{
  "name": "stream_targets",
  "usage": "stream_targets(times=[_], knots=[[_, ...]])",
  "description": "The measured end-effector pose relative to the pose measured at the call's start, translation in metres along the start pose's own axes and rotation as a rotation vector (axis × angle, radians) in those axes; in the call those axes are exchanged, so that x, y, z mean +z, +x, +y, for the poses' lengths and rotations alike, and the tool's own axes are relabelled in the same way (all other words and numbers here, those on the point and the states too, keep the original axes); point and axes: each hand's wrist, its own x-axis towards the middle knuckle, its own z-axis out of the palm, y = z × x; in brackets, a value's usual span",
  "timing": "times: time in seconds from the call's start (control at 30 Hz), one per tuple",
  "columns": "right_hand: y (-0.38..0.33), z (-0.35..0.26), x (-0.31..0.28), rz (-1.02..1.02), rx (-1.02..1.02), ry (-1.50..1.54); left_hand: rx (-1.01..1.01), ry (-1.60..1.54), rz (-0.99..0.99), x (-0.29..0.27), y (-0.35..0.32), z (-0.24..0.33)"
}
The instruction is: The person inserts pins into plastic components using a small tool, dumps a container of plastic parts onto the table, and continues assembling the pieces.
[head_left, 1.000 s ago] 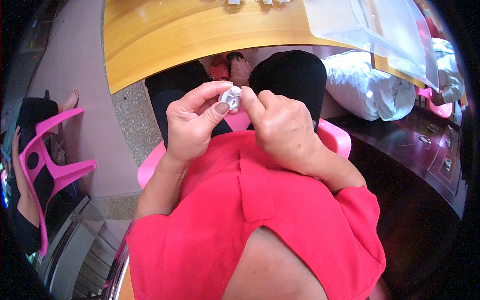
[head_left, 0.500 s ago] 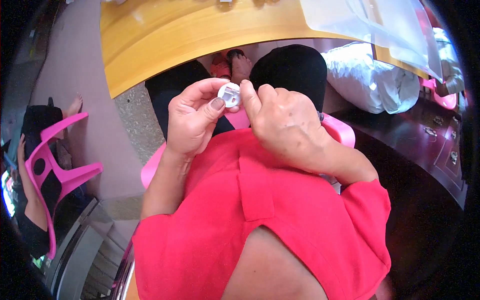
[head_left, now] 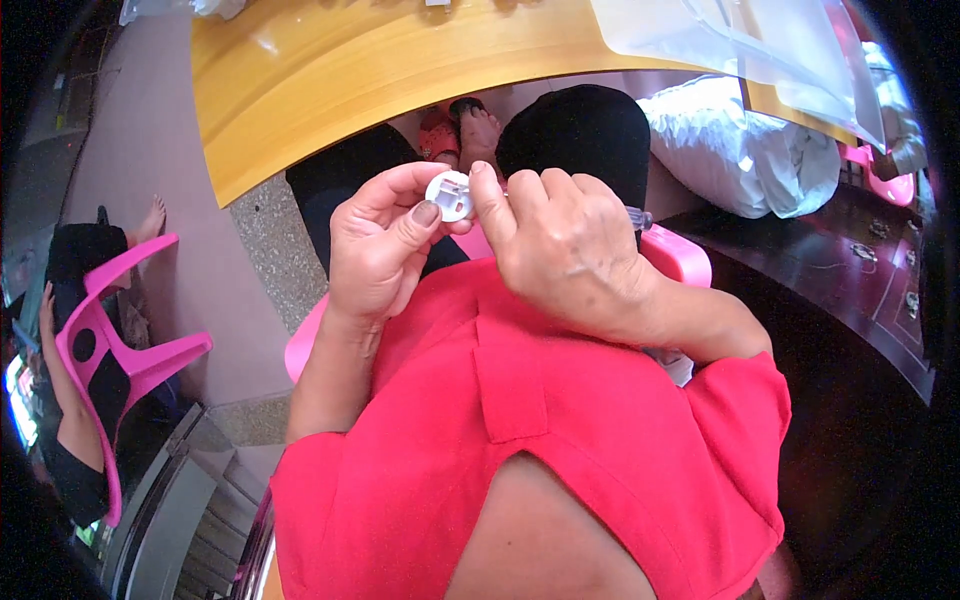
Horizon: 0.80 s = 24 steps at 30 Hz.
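Observation:
My left hand (head_left: 385,235) pinches a small round white plastic part (head_left: 449,196) between thumb and fingers, above my lap. Its open side, with a recess and a slot, faces up. Close against the part's right side is my right hand (head_left: 565,240), index finger stretched along toward it and the other fingers curled. Out of the far side of that fist sticks the clear end of a slim tool handle (head_left: 640,217), like a screwdriver's. The rest of the tool is hidden by my hand.
A yellow wooden table (head_left: 400,80) lies ahead, with a translucent plastic sheet (head_left: 690,35) at its right. Beneath it stands a stuffed white bag (head_left: 745,150). Dark drawers (head_left: 850,260) are at right. At left, another person sits by a pink chair (head_left: 140,350).
My right hand has turned slightly, and more of the clear handle end now shows beyond it. Both hands and the white part have shifted slightly left in view.

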Motion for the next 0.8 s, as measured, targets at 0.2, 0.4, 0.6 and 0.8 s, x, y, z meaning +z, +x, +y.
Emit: stream_targets(times=[0.2, 0.4, 0.6, 0.8], knots=[[0.004, 0.001, -0.004, -0.005, -0.074, -0.095, 0.036, 0.034, 0.023, 0.002, -0.002, -0.002], [0.010, 0.007, -0.005, -0.106, -0.144, 0.008, 0.086, 0.126, 0.025, 0.002, -0.004, -0.002], [0.011, 0.017, -0.006, -0.246, -0.192, 0.155, 0.067, 0.172, -0.027, -0.004, -0.002, -0.005], [0.004, 0.009, 0.000, -0.177, 0.079, 0.455, 0.102, 0.090, 0.019, 0.000, 0.002, -0.003]])
